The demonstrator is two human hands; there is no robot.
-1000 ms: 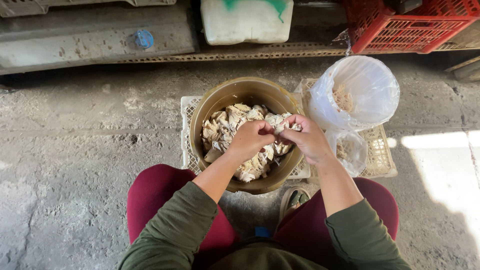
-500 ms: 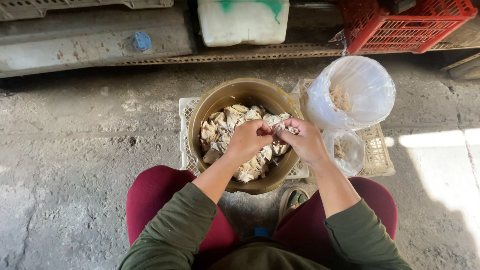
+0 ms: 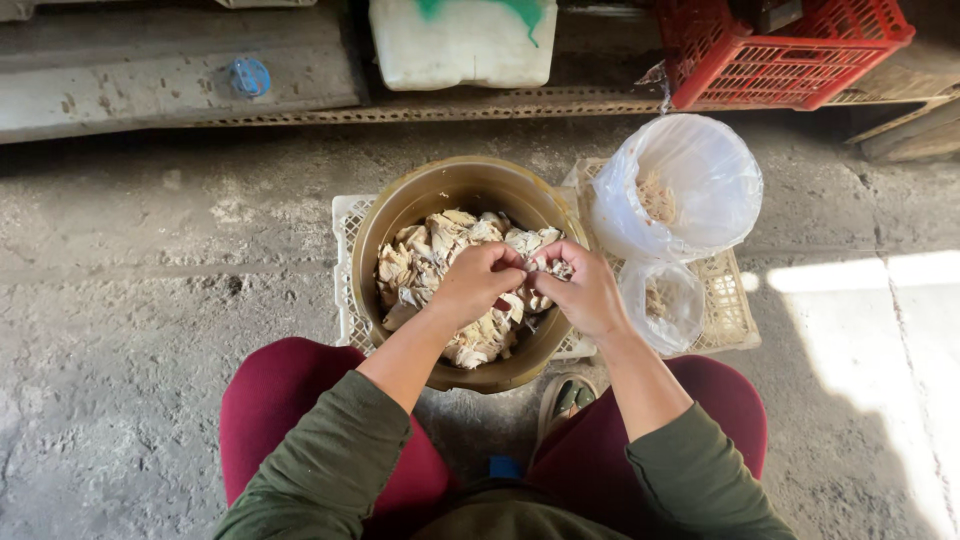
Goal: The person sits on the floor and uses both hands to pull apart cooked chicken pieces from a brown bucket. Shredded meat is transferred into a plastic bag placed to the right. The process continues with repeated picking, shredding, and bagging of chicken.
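Observation:
A round brown bowl (image 3: 400,215) full of pale, papery pieces (image 3: 420,260) stands on a white crate in front of my knees. Both hands meet over the bowl's right half. My left hand (image 3: 478,280) and my right hand (image 3: 585,290) pinch the same small pale piece (image 3: 540,266) between their fingertips. To the right, a large clear plastic bag (image 3: 690,185) holds a few bits, and a smaller clear bag (image 3: 665,305) lies just beside my right hand.
The white slatted crate (image 3: 345,270) sits on rough concrete floor. A red plastic crate (image 3: 780,50) and a white canister with green marks (image 3: 460,40) stand at the back on a ledge. A sandalled foot (image 3: 565,400) shows below the bowl.
Both hands stay over the bowl, working the small piece between the fingers. Nothing else has moved.

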